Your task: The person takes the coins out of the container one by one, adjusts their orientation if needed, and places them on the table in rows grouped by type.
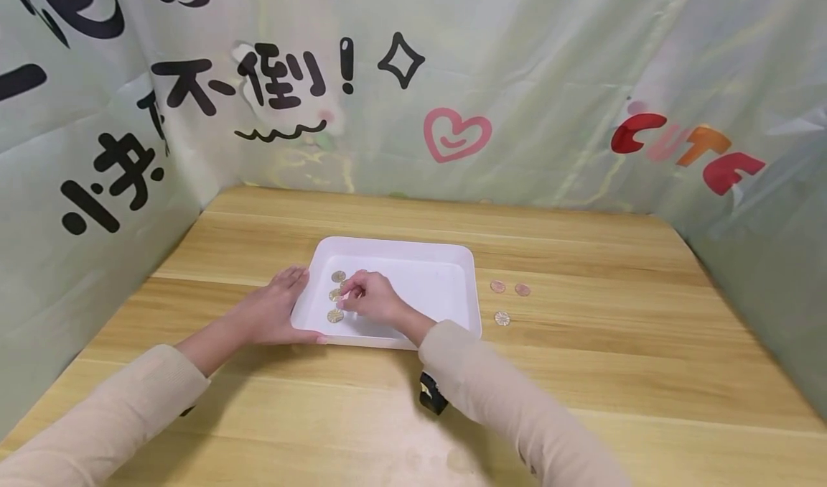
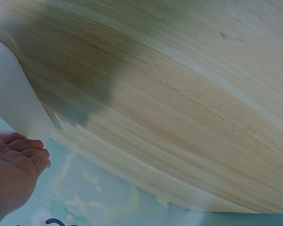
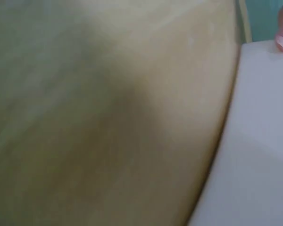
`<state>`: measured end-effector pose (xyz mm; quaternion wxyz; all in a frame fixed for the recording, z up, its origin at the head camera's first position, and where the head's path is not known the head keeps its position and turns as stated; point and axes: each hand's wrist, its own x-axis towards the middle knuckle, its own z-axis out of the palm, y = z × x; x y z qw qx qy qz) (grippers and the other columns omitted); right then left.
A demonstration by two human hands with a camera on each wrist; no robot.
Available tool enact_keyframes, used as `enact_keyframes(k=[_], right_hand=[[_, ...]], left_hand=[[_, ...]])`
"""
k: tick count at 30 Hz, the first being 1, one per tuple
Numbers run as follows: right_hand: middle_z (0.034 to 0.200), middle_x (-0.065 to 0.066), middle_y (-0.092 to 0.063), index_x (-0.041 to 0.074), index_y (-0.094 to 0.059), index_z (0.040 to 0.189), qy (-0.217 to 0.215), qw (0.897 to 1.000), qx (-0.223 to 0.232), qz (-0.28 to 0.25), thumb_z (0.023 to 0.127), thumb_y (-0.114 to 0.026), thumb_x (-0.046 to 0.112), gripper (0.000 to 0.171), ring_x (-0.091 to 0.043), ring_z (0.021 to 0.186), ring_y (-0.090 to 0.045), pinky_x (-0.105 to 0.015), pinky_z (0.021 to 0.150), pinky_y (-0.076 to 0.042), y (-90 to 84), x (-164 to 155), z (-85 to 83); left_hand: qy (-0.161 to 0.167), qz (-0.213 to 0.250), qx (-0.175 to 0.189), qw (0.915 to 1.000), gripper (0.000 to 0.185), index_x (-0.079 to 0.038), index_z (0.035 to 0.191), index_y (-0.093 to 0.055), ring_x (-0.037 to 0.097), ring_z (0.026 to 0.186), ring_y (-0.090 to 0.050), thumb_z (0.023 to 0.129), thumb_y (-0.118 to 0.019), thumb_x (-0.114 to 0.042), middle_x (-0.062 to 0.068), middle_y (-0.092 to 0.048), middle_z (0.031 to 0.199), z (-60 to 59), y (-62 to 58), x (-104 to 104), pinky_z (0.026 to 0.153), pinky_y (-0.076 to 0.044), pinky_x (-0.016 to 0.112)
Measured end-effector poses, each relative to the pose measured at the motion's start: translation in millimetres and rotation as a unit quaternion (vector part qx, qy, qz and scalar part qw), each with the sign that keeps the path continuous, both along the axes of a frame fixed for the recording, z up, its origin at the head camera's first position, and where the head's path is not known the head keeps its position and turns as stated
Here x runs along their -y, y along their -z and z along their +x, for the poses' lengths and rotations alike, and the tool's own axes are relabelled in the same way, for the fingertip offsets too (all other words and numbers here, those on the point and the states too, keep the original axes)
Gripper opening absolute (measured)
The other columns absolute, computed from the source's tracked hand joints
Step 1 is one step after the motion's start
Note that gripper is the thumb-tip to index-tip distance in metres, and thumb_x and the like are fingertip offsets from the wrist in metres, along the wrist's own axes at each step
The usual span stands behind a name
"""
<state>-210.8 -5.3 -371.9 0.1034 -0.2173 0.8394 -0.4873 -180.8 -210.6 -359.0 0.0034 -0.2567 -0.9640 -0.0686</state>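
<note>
A shallow white tray (image 1: 426, 286) sits on the wooden table, with several gold-coloured coins (image 1: 335, 316) in a rough column at its left end. My left hand (image 1: 278, 311) rests against the tray's near left corner, fingers along the left side and thumb along the front wall. In the left wrist view, the left fingers (image 2: 28, 153) touch the outer wall. Inside the tray, my right hand (image 1: 371, 299) has its thumb and fingers curled together at a coin (image 1: 334, 294) in the column, which they partly hide.
To the right of the tray, two reddish coins (image 1: 497, 286) and a silvery coin (image 1: 502, 318) lie on the table (image 1: 614, 372). Printed cloth (image 1: 543, 99) hangs around the back and sides. A black wrist strap (image 1: 431, 393) shows below the right sleeve.
</note>
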Motion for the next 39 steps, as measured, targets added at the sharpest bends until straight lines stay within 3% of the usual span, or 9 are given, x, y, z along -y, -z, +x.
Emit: enact_keyframes(k=[1,3,6,9,17,24,31,35,39], right_hand=[[0.069,-0.001,-0.055,-0.003,-0.068,0.091,-0.007,1.000,-0.012,0.017,0.077,-0.073,0.004,0.016,-0.001,0.062,-0.044,-0.016,0.069,-0.041,1.5,2,-0.2],[0.069,-0.001,-0.055,-0.002,-0.068,0.090,-0.016,0.999,-0.017,0.038,0.076,-0.074,0.004,0.016,-0.001,0.065,-0.043,-0.017,0.072,-0.039,3.0,6,0.4],[0.063,0.001,-0.052,-0.001,-0.067,0.089,-0.016,0.999,-0.007,0.051,0.076,-0.074,0.004,0.016,-0.002,0.062,-0.043,-0.014,0.068,-0.035,4.8,12,3.2],[0.063,0.004,-0.047,-0.002,-0.065,0.088,-0.013,0.998,0.002,0.060,0.075,-0.074,0.001,0.015,-0.004,0.058,-0.043,-0.012,0.052,-0.033,4.6,15,7.0],[0.065,0.003,-0.050,0.000,-0.064,0.083,-0.012,0.991,-0.035,0.128,0.076,-0.073,0.004,0.013,-0.004,0.059,-0.043,-0.013,0.056,-0.036,1.7,20,10.6],[0.071,0.000,-0.054,0.003,-0.060,0.087,-0.026,0.978,-0.042,0.202,0.081,-0.070,0.009,0.013,-0.006,0.062,-0.046,-0.015,0.059,-0.039,0.8,23,10.6],[0.069,0.003,-0.050,0.005,-0.058,0.088,-0.036,0.976,-0.028,0.214,0.082,-0.068,0.007,0.012,-0.006,0.061,-0.045,-0.015,0.058,-0.040,-1.5,22,10.5],[0.069,0.004,-0.048,0.006,-0.056,0.084,-0.034,0.972,-0.042,0.227,0.081,-0.071,0.013,0.016,-0.007,0.062,-0.044,-0.015,0.058,-0.038,-2.2,21,10.8],[0.068,0.004,-0.046,0.005,-0.054,0.082,-0.025,0.978,-0.044,0.203,0.080,-0.072,0.013,0.019,-0.007,0.062,-0.043,-0.015,0.058,-0.036,-1.5,19,10.2]], left_hand=[[0.001,0.001,-0.002,1.0000,0.110,0.017,0.134,-0.034,0.047,0.131,-0.033,0.067,-0.068,-0.063,0.033,-0.038,0.139,0.0,-0.1,0,0.102,-0.036,0.055],[0.004,0.003,-0.006,1.0000,0.109,0.017,0.133,-0.035,0.047,0.130,-0.034,0.067,-0.068,-0.063,0.033,-0.038,0.138,-0.1,-0.8,1,0.102,-0.037,0.055],[0.006,0.006,-0.009,0.9999,0.108,0.018,0.133,-0.035,0.047,0.130,-0.034,0.067,-0.069,-0.061,0.034,-0.039,0.137,0.0,-1.4,1,0.101,-0.037,0.054],[0.005,0.006,-0.008,0.9999,0.108,0.018,0.132,-0.036,0.047,0.130,-0.034,0.067,-0.069,-0.061,0.034,-0.039,0.137,0.5,-0.8,1,0.102,-0.037,0.054],[0.000,0.003,-0.008,1.0000,0.109,0.017,0.133,-0.036,0.047,0.130,-0.035,0.067,-0.068,-0.063,0.033,-0.038,0.138,1.3,0.8,2,0.100,-0.039,0.055],[0.002,0.005,-0.008,1.0000,0.109,0.018,0.133,-0.036,0.047,0.130,-0.035,0.066,-0.068,-0.063,0.034,-0.038,0.138,1.1,1.4,2,0.100,-0.038,0.055],[0.002,0.009,-0.001,1.0000,0.109,0.018,0.133,-0.035,0.048,0.130,-0.034,0.067,-0.068,-0.062,0.034,-0.037,0.138,-0.2,2.8,2,0.103,-0.035,0.055],[0.002,0.011,-0.001,0.9999,0.109,0.017,0.133,-0.035,0.047,0.131,-0.033,0.067,-0.069,-0.062,0.034,-0.037,0.139,-0.5,3.3,2,0.102,-0.036,0.055],[0.003,0.011,-0.004,0.9999,0.108,0.017,0.133,-0.035,0.047,0.130,-0.034,0.067,-0.069,-0.061,0.033,-0.038,0.138,-0.1,2.4,2,0.100,-0.038,0.054]])
